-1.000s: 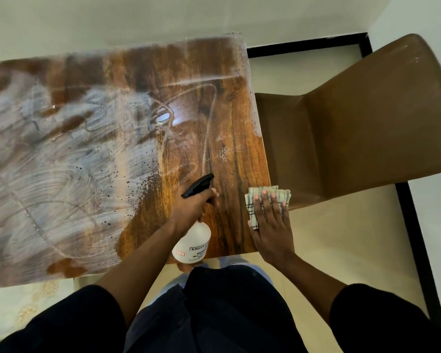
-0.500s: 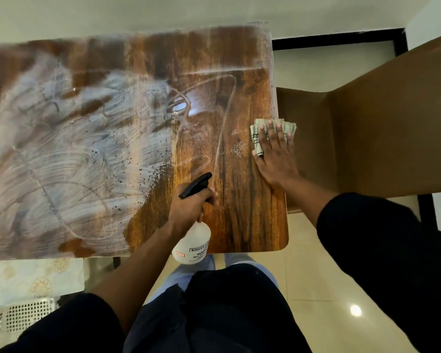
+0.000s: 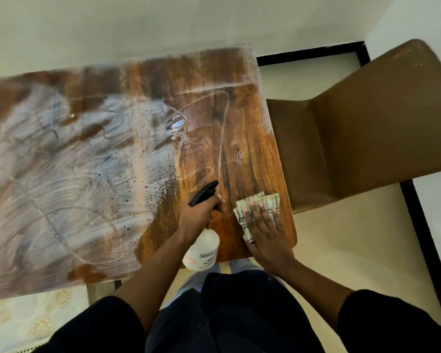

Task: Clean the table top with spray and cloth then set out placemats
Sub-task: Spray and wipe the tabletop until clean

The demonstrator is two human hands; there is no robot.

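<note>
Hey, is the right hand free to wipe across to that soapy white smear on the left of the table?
Probably not directly: the left hand holding the spray bottle sits between the right hand on the cloth and the smear.

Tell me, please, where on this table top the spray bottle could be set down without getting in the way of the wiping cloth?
The table top carries nothing loose. The far right stretch, beyond the cloth and beside the chair, is bare wood. The left part is bare too, under wet smears. It is crowded only at the near right corner, where the left hand grips the spray bottle beside the right hand pressing the cloth.
</note>
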